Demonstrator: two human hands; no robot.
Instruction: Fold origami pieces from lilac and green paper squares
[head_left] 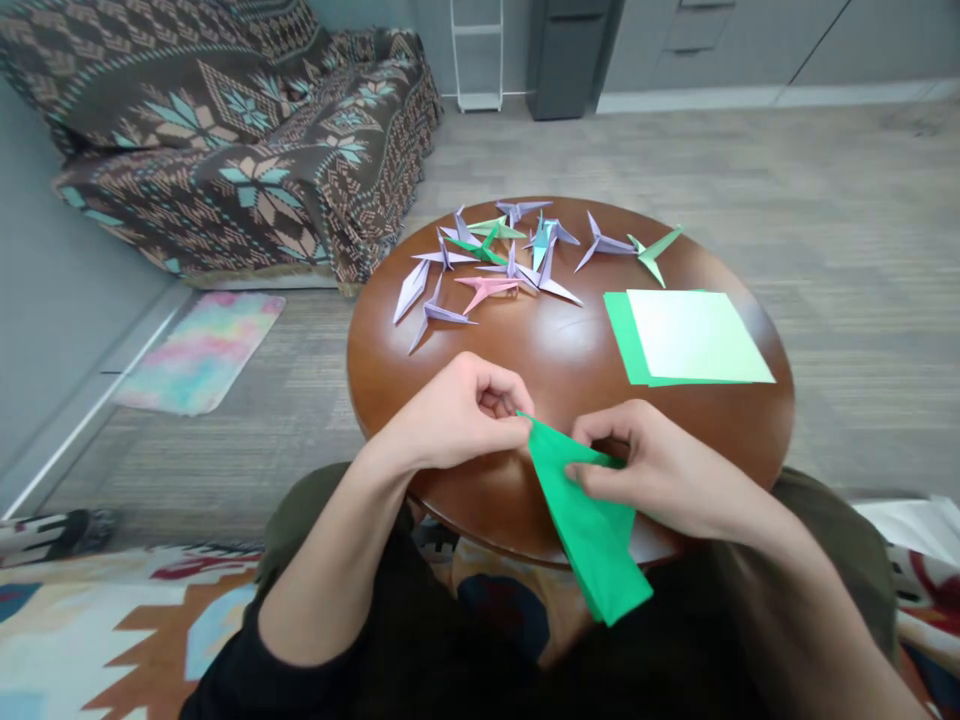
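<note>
A partly folded sheet of green origami paper (581, 500) is held between my two hands, over the near edge of the round table. My left hand (480, 415) pinches its upper left corner between thumb and fingers. Farther down its right side, my right hand (637, 465) grips the paper, with the thumb lying on top. The lower end of the paper tapers outward and hangs past the table's edge above my lap. Folds show along its length, but the layers underneath are hidden.
Several folded paper figures (487, 288) in purple, green, blue and pink lie across the far side of the brown table (390, 350). Right of them rests a stack of square paper (697, 335), pale on top, green beneath. A patterned sofa (262, 180) stands beyond, at left.
</note>
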